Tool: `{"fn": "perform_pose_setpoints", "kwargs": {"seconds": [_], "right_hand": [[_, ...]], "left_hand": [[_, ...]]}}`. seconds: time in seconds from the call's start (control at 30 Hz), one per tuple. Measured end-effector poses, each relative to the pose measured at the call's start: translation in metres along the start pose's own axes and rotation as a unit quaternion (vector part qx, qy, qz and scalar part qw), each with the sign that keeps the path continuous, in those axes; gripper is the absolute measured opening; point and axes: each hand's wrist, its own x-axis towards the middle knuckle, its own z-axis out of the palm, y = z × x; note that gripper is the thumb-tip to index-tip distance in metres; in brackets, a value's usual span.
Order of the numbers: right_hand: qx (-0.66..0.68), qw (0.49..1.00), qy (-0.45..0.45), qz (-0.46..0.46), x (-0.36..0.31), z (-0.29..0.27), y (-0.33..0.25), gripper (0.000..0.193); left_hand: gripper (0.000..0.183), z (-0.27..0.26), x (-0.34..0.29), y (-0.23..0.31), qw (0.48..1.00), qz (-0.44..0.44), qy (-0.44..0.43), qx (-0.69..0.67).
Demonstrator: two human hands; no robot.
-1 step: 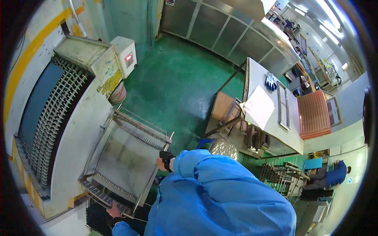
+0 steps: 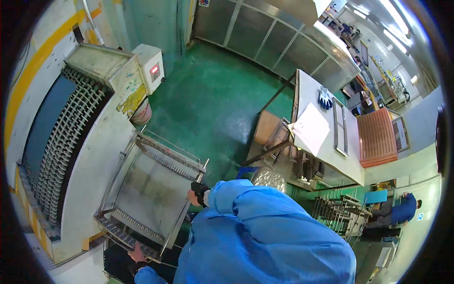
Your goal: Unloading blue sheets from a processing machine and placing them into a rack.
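Observation:
In front of me stands a metal slotted rack (image 2: 156, 189) with toothed strips along its two sides and a flat grey plate surface between them. My left hand (image 2: 137, 254) has its fingers over the near-left toothed rail, seemingly closed on it. At the rack's right side, my right hand (image 2: 193, 197) is closed by the near rod; a black band sits on that wrist. Its fingertips are partly hidden, and blue sleeves cover my arms. Left of the rack is a machine with rows of rollers (image 2: 71, 137), where a dark blue-grey panel (image 2: 49, 123) lies.
A grey control box (image 2: 150, 68) is fixed on the machine, with a bucket (image 2: 142, 112) below it. To the right, a table (image 2: 347, 170) bears paper sheets (image 2: 311, 128), gloves (image 2: 325, 98) and a metal frame. Farther right, a person in blue (image 2: 402, 208) stands near metal racks (image 2: 336, 208).

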Motion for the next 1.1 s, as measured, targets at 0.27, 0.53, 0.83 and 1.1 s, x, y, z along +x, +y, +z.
{"fn": "perform_pose_setpoints", "kwargs": {"seconds": [0.27, 0.53, 0.83, 1.1], "right_hand": [[0.033, 0.998, 0.006, 0.061, -0.004, -0.004, 0.006, 0.023], [0.145, 0.979, -0.001, 0.145, 0.004, 0.008, 0.020, 0.030], [0.671, 0.716, 0.192, 0.011, -0.086, -0.072, 0.008, 0.051], [0.387, 0.906, 0.088, 0.147, -0.066, -0.041, 0.021, 0.027]], "left_hand": [[0.066, 0.001, 0.009, -0.004, 0.998, 0.011, -0.049, -0.025], [0.061, 0.023, 0.015, -0.007, 0.998, 0.016, -0.008, -0.061], [0.051, 0.020, 0.043, -0.088, 0.991, -0.028, 0.051, -0.117], [0.061, 0.024, 0.022, -0.060, 0.996, 0.006, 0.073, -0.042]]}}
